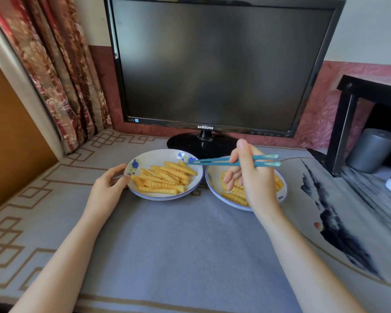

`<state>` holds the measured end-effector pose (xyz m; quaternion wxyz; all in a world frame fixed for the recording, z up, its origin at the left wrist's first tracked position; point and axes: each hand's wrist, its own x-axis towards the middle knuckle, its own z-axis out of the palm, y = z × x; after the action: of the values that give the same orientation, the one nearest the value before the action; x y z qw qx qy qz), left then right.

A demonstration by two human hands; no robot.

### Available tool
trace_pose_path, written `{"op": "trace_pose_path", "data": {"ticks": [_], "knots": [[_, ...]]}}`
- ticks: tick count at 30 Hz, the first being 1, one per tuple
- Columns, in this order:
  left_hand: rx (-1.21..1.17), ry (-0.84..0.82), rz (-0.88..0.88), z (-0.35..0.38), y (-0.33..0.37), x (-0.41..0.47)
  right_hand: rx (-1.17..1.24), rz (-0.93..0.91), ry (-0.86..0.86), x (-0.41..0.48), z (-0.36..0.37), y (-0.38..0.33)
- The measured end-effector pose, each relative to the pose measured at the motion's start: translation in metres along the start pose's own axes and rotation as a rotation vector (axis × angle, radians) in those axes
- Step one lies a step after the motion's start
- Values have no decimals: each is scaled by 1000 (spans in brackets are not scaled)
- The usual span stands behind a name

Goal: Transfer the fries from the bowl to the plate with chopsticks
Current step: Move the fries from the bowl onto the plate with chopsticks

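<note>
Two white dishes with blue rims sit side by side on the table. The left dish holds a pile of crinkle-cut fries. My left hand grips its left rim. The right dish also holds fries, partly hidden by my right hand. That hand holds a pair of teal chopsticks level above the right dish. Their tips reach the far right edge of the left dish's fries. I cannot tell whether the tips pinch a fry.
A black monitor on a stand rises right behind the dishes. A black shelf frame with a grey cylinder stands at the right. A curtain hangs at the left. A grey patterned cloth covers the table.
</note>
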<state>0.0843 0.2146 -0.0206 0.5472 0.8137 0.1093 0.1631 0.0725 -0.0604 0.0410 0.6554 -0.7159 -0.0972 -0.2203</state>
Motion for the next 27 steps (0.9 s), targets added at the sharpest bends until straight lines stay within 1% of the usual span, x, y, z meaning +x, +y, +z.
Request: {"op": "trace_pose_path", "data": {"ticks": [3,6,13,15,21,27], "knots": [[-12,2,1,0,0,0,62,9,94,10,-16,-9],[-9,3,8,1,0,-1,53,16,132,20,-33,-13],[-15,5,-6,0,-2,1,-16,84,81,29,-63,-23],[-14,2,-4,0,-3,2,-18,82,75,29,-69,-27],[-25,-1,0,1,-4,3,-127,56,54,28,-75,-32],[-30,2,4,1,-5,3,-127,55,66,26,-84,-41]]}}
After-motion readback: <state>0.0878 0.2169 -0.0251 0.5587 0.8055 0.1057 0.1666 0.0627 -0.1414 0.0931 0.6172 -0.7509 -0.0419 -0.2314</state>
